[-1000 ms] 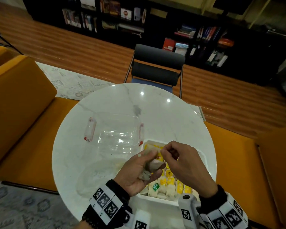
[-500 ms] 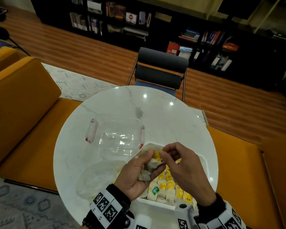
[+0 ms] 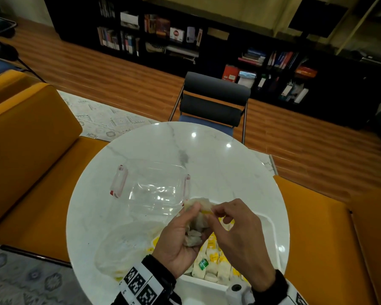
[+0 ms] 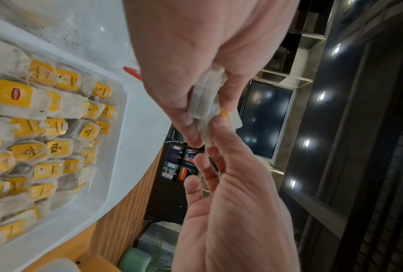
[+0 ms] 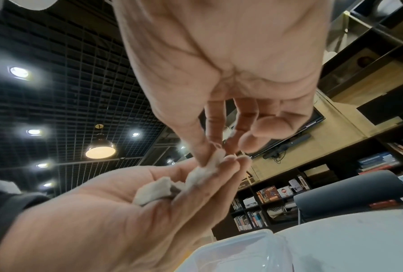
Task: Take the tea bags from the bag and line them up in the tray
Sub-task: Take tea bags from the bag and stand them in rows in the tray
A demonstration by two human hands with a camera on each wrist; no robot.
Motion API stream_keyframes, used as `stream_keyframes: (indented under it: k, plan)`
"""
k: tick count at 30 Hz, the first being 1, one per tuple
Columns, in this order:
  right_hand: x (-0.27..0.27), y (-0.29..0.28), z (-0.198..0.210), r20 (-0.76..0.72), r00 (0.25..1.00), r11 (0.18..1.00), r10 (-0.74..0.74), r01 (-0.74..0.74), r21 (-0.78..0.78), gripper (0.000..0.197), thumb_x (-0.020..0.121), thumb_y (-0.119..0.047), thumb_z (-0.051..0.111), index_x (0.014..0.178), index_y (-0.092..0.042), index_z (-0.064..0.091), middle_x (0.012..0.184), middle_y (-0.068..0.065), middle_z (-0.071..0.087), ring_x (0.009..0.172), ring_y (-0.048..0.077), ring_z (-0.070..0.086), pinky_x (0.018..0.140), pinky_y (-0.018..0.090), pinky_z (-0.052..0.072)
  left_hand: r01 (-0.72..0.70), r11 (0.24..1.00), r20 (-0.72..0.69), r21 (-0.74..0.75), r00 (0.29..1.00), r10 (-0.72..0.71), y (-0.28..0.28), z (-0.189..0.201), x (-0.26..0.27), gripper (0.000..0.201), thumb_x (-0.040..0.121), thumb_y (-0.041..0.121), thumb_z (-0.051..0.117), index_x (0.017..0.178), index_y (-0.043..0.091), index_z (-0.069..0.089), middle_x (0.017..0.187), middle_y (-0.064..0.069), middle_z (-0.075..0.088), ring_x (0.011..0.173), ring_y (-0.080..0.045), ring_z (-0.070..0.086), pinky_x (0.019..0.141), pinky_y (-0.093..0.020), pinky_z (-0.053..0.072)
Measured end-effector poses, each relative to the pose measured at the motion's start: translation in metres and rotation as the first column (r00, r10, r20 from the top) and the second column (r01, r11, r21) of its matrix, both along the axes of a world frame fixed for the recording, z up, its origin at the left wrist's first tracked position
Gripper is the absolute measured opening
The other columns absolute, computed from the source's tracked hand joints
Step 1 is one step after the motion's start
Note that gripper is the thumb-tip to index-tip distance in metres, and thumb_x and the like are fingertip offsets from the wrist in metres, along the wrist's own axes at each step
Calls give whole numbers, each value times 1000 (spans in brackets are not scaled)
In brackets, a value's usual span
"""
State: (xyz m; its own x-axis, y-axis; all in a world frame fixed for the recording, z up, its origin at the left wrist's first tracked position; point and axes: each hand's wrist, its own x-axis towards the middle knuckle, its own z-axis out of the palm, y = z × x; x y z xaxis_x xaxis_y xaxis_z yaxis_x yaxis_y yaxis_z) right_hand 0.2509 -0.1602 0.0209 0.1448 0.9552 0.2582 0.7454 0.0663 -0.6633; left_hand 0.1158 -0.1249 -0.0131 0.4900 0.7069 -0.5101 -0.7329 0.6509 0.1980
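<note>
My left hand (image 3: 193, 219) is palm up over the white tray (image 3: 272, 223) and grips a small bunch of tea bags (image 3: 193, 235). My right hand (image 3: 210, 213) meets it from the right and pinches the top of one tea bag (image 3: 204, 211) with a yellow tag. The left wrist view shows the bunch (image 4: 207, 95) in my left hand (image 4: 195, 128), with the right fingertips (image 4: 219, 121) on it. In the right wrist view my right hand (image 5: 215, 156) pinches the bag above the left palm (image 5: 116, 211). Rows of yellow-tagged tea bags (image 4: 44, 128) fill the tray (image 4: 135, 128).
A crumpled clear plastic bag (image 3: 123, 245) lies left of the tray. A clear container (image 3: 154, 190) with red clips stands behind it on the round marble table (image 3: 218, 164). A dark chair (image 3: 213, 104) stands at the far side, and orange seats flank the table.
Both hands stayed together over the tray's far left corner. The right fingers moved onto the top of the bunch, and a yellow tag now shows between the hands.
</note>
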Motion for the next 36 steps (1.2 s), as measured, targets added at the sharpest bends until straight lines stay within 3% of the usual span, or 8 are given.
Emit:
stream_keyframes:
  k: [3, 7, 12, 17, 20, 27, 31, 36]
  plan:
    - [4, 0, 10, -241, 970, 997, 5, 14, 76, 15, 82, -28, 78, 78, -38, 68, 77, -12, 67, 76, 10, 64, 64, 17, 49, -10, 1000, 47, -17, 999, 11, 3, 6, -4, 48, 95, 18, 62, 136, -5, 54, 131, -25, 60, 97, -30, 68, 70, -36, 64]
    - [10, -2, 22, -450, 888, 982, 95, -10, 187, 9, 85, -22, 69, 88, -30, 72, 86, -7, 73, 80, 19, 71, 70, 32, 58, -57, 998, 97, -40, 993, 61, 4, 8, -5, 40, 93, 8, 57, 132, -1, 60, 121, -25, 67, 87, -32, 74, 67, -38, 64]
    - [19, -1, 33, -465, 858, 958, 217, -96, 269, 22, 91, 4, 60, 96, -16, 69, 91, -11, 74, 84, 14, 72, 71, 27, 56, 8, 1000, -18, 8, 1000, -8, 5, 13, -6, 37, 80, -4, 52, 113, 4, 67, 100, -22, 67, 69, -26, 66, 51, -31, 59]
    - [30, -1, 29, -437, 873, 955, 218, -99, 278, 10, 94, -21, 64, 102, -26, 68, 97, -1, 75, 94, 28, 72, 81, 49, 57, 70, 995, -139, 76, 989, -59, 13, 27, -13, 8, 83, 13, 61, 86, 6, 62, 80, -12, 63, 61, -18, 55, 43, -24, 47]
    - [34, 0, 22, -455, 860, 953, 230, -105, 283, 13, 96, -24, 61, 106, -21, 67, 98, 9, 74, 92, 38, 70, 79, 61, 52, 108, 985, -215, 135, 974, -77, 19, 43, -16, 26, 86, 28, 67, 69, 13, 56, 69, -6, 56, 50, -13, 49, 38, -18, 38]
    - [23, 1, 35, -355, 905, 903, 234, -66, 425, 11, 88, -19, 63, 95, -28, 65, 92, -10, 69, 87, 21, 66, 68, 43, 53, 348, 787, -565, 509, 825, 0, 15, 83, -14, 33, 80, 43, 79, 85, 11, 71, 60, -1, 29, 48, -12, 22, 41, -20, 22]
    - [24, 4, 34, -335, 913, 891, 233, -62, 451, 6, 86, -12, 66, 90, -16, 67, 90, -3, 69, 85, 27, 65, 65, 50, 50, 456, 640, -662, 619, 741, 113, 8, 93, -9, 30, 76, 42, 84, 87, 16, 74, 54, 7, 40, 44, -11, 28, 43, -20, 27]
    - [23, -3, 39, -452, 867, 932, 209, -37, 361, 17, 88, -22, 61, 105, -20, 64, 100, -3, 70, 95, 29, 67, 76, 49, 56, 434, 662, -673, 611, 724, 147, 11, 88, -9, 21, 83, 25, 76, 87, 6, 68, 52, 6, 50, 45, -13, 24, 44, -21, 25]
